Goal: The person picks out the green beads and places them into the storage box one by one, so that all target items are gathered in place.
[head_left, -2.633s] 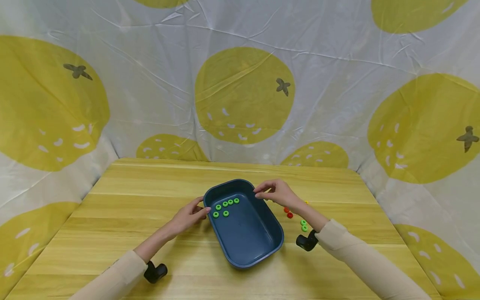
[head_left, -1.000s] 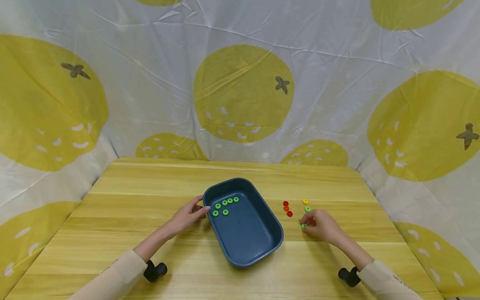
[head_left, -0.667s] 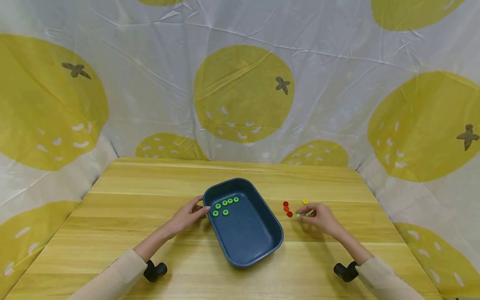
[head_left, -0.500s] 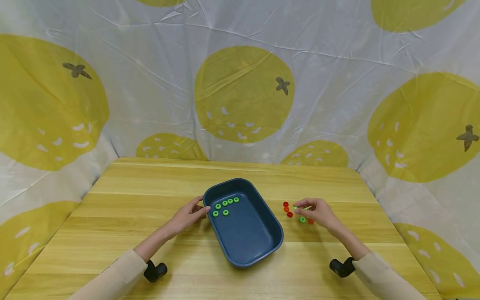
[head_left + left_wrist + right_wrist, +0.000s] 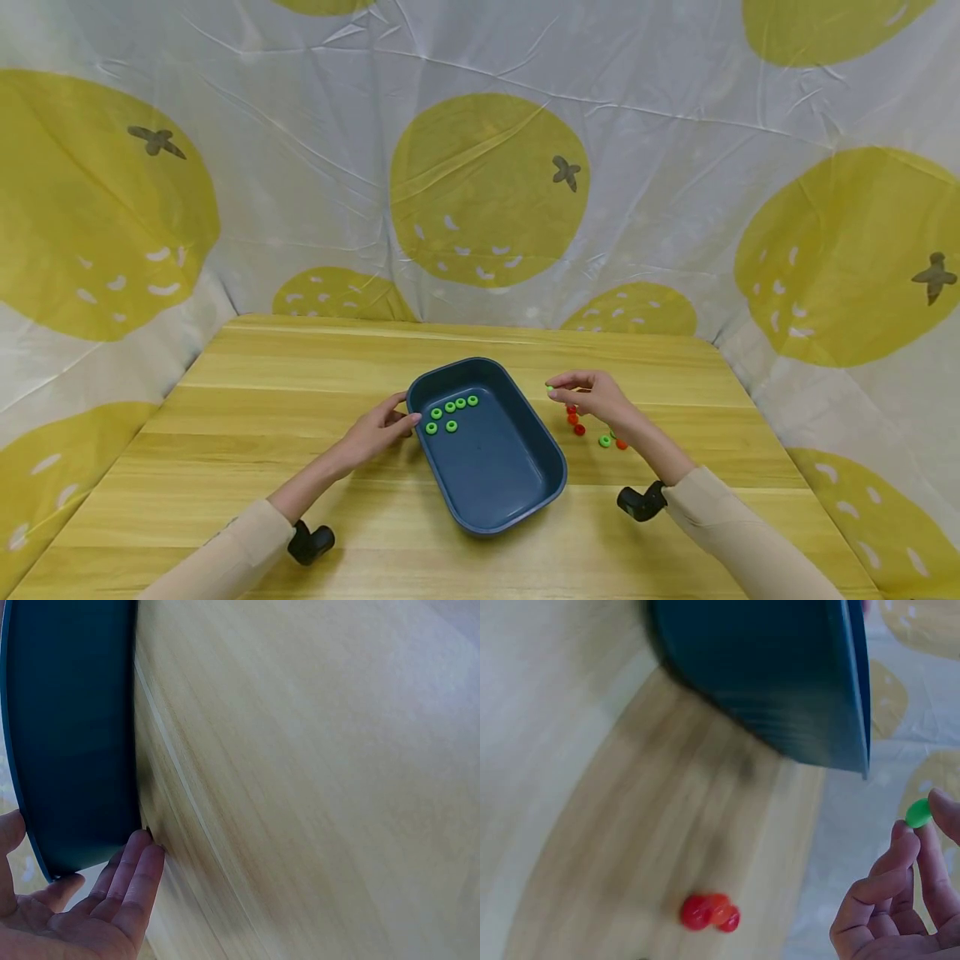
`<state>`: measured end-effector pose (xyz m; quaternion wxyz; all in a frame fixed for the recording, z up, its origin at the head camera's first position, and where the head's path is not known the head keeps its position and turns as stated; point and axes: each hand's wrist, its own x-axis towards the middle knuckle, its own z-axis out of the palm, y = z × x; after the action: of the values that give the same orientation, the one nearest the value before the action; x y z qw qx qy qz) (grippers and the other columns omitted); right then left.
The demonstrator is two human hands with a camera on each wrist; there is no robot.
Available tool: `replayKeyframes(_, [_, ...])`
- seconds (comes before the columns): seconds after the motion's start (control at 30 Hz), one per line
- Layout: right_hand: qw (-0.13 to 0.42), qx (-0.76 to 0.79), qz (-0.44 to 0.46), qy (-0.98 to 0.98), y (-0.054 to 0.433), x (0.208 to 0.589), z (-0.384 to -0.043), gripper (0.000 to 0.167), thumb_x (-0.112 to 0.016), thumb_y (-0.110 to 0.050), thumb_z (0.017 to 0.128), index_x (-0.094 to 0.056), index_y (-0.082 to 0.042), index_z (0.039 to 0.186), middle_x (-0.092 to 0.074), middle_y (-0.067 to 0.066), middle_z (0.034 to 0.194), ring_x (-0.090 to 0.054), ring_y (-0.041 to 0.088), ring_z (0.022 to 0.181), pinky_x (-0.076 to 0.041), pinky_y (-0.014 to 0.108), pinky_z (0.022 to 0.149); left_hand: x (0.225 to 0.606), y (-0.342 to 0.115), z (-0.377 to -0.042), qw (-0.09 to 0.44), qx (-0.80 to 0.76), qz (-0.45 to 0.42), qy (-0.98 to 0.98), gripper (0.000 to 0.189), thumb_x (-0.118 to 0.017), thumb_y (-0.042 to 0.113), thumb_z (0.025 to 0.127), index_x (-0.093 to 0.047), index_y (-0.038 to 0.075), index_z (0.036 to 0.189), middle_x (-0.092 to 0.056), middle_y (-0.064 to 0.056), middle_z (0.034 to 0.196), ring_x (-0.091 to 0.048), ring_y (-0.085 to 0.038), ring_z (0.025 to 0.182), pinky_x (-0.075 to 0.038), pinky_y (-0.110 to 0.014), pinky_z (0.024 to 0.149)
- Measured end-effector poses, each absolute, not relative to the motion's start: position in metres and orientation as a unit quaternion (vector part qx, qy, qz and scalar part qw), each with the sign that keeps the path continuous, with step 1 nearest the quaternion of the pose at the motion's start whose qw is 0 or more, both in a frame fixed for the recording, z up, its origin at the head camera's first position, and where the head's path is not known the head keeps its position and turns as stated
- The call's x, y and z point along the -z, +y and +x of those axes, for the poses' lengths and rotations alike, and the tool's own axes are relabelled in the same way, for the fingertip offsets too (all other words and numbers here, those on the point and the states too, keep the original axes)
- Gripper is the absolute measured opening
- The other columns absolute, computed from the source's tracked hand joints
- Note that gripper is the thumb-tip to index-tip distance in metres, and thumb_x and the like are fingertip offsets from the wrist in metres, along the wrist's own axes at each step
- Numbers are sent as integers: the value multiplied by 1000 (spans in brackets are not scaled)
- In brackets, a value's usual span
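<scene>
1. Green ring (image 5: 919,814) is pinched between the thumb and a fingertip of the right hand (image 5: 596,396), held above the table (image 5: 315,367) and apart from the blue tray (image 5: 495,479), just beside its right rim.
2. The left hand (image 5: 378,429) grips the tray's left side, thumb at the rim, other fingers along the outer wall.
3. Six green rings (image 5: 451,426) lie inside the tray, toward its far left.
4. Three red and orange rings (image 5: 579,430) lie in a short row on the table, right of the tray.
5. Farther right, another green one (image 5: 605,441) lies near an orange one (image 5: 622,444).
</scene>
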<state>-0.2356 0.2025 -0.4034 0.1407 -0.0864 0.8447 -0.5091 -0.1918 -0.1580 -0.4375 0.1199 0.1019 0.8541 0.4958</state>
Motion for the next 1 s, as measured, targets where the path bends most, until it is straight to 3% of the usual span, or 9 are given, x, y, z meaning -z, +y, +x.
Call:
replayKeyframes(0.2, [142, 517, -108, 837, 176, 393, -243, 37, -69, -30, 85, -66, -7, 113, -68, 1, 97, -54, 20, 80, -46, 27, 65, 440, -158, -194, 121, -488, 98, 859, 57, -52, 31, 96, -36, 1, 141, -66, -19, 108, -63, -29, 99, -51, -32, 79])
replayKeyframes(0.63, [149, 503, -149, 838, 122, 385, -258, 32, -71, -30, 84, -69, -12, 109, -69, 4, 97, -55, 37, 87, -44, 29, 65, 441, -160, -194, 117, -491, 102, 858, 56, -52, 32, 96, -37, 2, 141, -67, -17, 105, -63, -28, 98, -49, -28, 76])
replayKeyframes(0.77, [142, 493, -178, 840, 109, 384, -260, 28, -71, -28, 84, -70, -10, 106, -68, 8, 95, -55, 31, 79, -43, 31, 64, 440, -160, -194, 116, -491, 104, 857, 56, -52, 32, 96, -36, 2, 141, -67, -17, 105, -63, -27, 97, -47, -27, 74])
replayKeyframes(1.0, [89, 433, -266, 857, 90, 396, -264, 20, -72, -17, 83, -72, -5, 98, -72, 11, 90, -62, 23, 73, -45, 20, 60, 437, -160, -192, 119, -495, 103, 855, 57, -52, 31, 96, -35, 1, 141, -66, -19, 107, -63, -31, 100, -49, -32, 76])
